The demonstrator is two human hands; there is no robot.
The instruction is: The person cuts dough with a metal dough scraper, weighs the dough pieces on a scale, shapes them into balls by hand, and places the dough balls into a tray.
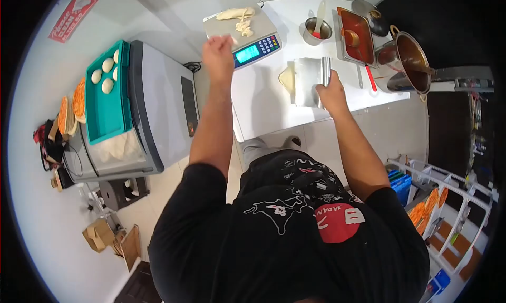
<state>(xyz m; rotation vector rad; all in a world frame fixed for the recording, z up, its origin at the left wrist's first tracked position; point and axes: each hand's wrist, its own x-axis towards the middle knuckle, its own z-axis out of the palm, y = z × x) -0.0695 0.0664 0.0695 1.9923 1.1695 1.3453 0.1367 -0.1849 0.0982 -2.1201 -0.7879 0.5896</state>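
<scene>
My right hand (332, 94) grips the handle of a wide metal bench scraper (307, 82). Its blade covers part of a flat piece of dough (286, 80) on the white table. My left hand (218, 55) is closed, with the fingers bunched at the near-left edge of a digital scale (216, 26). A pale bit shows at those fingertips, too small to name. On the scale's plate lie a long strip of dough (235, 13) and a small crumpled heap of dough scraps (244, 28). The scale's display is lit, but its figures are blurred.
Behind the scraper stands a small metal pot (317, 32) with a spatula. Farther right are a sauce tray (357, 37) with a ladle, a red-handled utensil (371, 79) and a large steel pot (405, 63). At left, a teal crate (108, 113) holds several dough balls.
</scene>
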